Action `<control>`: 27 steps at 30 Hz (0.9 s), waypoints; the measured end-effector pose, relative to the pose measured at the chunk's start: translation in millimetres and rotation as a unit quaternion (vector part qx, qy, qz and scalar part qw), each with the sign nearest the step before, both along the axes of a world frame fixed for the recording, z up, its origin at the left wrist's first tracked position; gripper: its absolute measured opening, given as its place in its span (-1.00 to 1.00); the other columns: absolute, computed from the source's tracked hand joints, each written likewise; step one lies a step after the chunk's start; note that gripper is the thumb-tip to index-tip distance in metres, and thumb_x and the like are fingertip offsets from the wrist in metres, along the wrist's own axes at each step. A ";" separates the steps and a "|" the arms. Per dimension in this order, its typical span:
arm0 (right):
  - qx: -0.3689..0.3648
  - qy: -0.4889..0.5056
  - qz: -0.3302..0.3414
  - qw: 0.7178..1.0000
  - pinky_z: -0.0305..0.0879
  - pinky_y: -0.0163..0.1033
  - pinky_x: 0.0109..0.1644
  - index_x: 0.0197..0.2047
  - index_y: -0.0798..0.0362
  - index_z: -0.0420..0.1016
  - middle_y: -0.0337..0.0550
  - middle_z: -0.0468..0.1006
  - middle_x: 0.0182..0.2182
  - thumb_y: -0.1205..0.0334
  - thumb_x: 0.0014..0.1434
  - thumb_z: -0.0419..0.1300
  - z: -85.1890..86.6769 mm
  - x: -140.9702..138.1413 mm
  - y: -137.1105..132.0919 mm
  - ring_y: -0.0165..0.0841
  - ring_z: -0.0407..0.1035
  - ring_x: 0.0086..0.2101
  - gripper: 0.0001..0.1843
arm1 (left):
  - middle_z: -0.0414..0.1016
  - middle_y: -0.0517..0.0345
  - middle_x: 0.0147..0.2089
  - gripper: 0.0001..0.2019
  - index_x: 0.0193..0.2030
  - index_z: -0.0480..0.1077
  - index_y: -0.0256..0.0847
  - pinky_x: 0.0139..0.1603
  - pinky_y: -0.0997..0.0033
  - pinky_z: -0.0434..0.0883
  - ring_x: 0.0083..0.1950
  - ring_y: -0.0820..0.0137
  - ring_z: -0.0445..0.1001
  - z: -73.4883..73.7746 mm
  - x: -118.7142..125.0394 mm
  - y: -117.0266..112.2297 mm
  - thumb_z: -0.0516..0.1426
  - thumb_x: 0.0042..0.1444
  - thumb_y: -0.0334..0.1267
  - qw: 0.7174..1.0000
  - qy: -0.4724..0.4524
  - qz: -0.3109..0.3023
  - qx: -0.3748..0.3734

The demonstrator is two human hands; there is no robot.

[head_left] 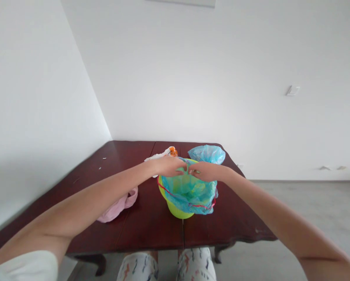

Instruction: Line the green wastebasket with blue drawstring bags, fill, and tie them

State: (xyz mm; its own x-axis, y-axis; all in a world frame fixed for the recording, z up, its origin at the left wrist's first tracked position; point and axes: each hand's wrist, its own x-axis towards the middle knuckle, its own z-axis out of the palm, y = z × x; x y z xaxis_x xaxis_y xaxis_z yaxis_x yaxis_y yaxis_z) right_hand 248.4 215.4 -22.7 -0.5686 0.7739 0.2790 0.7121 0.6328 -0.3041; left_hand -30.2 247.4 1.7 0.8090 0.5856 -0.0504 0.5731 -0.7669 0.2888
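A lime-green bin [179, 211] stands on the dark wooden table [151, 230], lined with a translucent blue bag [192, 193] that has a red drawstring. Both my arms reach over it. My left hand [169, 166] and my right hand [202, 171] meet at the far rim, fingers pinched closed on the bag's edge there. The fingertips nearly touch each other.
A pink bag [120, 205] lies on the table under my left forearm. A bunched blue bag [207, 154] and a white bag with orange print [163, 154] lie behind the bin. White walls enclose the table's left and far sides; grey floor on the right.
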 end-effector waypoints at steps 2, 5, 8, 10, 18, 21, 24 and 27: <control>-0.019 -0.001 0.010 1.000 0.62 -0.06 0.30 0.16 -0.07 0.81 -0.09 0.87 0.08 0.26 0.55 0.34 4.3 16.4 -4.9 -0.14 0.74 0.07 -0.76 | 0.72 0.15 0.44 -0.61 0.40 0.65 0.13 0.57 0.11 0.44 0.46 0.09 0.64 5.8 -18.2 3.8 0.30 0.50 -0.08 0.999 -0.024 0.017 0.027; -0.021 0.024 -0.024 0.999 0.49 0.14 0.52 0.40 0.02 0.68 0.13 0.76 0.33 0.25 0.61 0.24 -6.3 23.7 -13.0 0.01 0.64 0.33 -0.61 | 0.59 0.02 0.57 -0.47 0.57 0.50 0.08 0.64 0.08 0.43 0.56 0.05 0.58 -4.3 -30.3 7.8 0.28 0.52 -0.05 0.997 -0.042 0.051 0.045; -0.018 0.060 -0.062 0.996 0.47 0.16 0.53 0.37 0.04 0.66 0.17 0.75 0.32 0.27 0.61 0.21 -25.6 18.4 -14.1 0.01 0.62 0.33 -0.62 | 0.52 -0.04 0.64 -0.40 0.67 0.39 0.06 0.70 0.08 0.38 0.65 0.04 0.52 -21.5 -25.7 12.9 0.24 0.55 -0.03 0.995 -0.053 0.071 0.053; -0.003 0.094 -0.092 0.991 0.40 0.14 0.57 0.34 0.01 0.67 0.15 0.73 0.32 0.31 0.58 0.20 -35.9 15.1 -10.1 -0.01 0.58 0.35 -0.63 | 0.51 -0.05 0.65 -0.38 0.69 0.37 0.07 0.72 0.09 0.38 0.67 0.04 0.51 -29.9 -20.1 15.7 0.23 0.55 -0.02 0.994 -0.060 0.080 0.052; -0.029 0.248 -0.222 0.943 0.51 0.03 0.23 -0.16 -0.03 0.65 -0.01 0.72 -0.17 0.19 0.42 0.18 -56.3 25.3 23.0 -0.08 0.56 -0.07 -0.80 | 0.41 -0.19 0.74 -0.17 0.78 0.26 -0.05 0.78 -0.11 0.32 0.73 -0.11 0.43 -46.5 -15.0 5.5 0.31 0.44 -0.01 0.988 -0.106 0.104 0.039; -0.091 0.306 -0.255 0.913 0.56 0.00 0.08 -0.28 -0.04 0.61 -0.06 0.69 -0.32 0.13 0.34 0.20 -63.6 29.6 31.0 -0.08 0.58 -0.18 -0.80 | 0.46 -0.19 0.72 -0.22 0.74 0.32 -0.11 0.75 -0.03 0.38 0.72 -0.07 0.45 -52.8 -15.1 7.3 0.29 0.48 0.06 0.983 -0.139 0.120 0.022; -0.167 0.353 -0.247 0.887 0.62 -0.06 -0.08 -0.32 -0.05 0.62 -0.05 0.70 -0.41 0.11 0.28 0.24 -73.2 31.0 29.4 -0.08 0.63 -0.27 -0.81 | 0.52 -0.17 0.67 -0.33 0.65 0.44 -0.12 0.73 -0.04 0.41 0.70 -0.05 0.49 -60.1 -16.3 14.3 0.22 0.54 0.13 0.973 -0.174 0.150 0.002; -0.216 0.391 -0.225 0.866 0.68 -0.03 -0.12 -0.23 -0.01 0.70 0.02 0.77 -0.36 0.08 0.27 0.30 -82.9 32.6 19.4 -0.05 0.70 -0.27 -0.81 | 0.55 -0.18 0.65 -0.39 0.58 0.51 -0.14 0.77 -0.08 0.35 0.70 -0.02 0.48 -64.4 -20.0 17.5 0.13 0.61 0.16 0.961 -0.216 0.173 -0.011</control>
State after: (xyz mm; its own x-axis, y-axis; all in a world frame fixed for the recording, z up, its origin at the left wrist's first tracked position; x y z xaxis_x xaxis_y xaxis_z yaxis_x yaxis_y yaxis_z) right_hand 281.0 234.7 -105.6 0.0494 0.9962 0.0722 0.3272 0.0521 -0.9435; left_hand -50.2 264.9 -62.7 0.5142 0.8263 0.2299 0.6163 -0.5424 0.5709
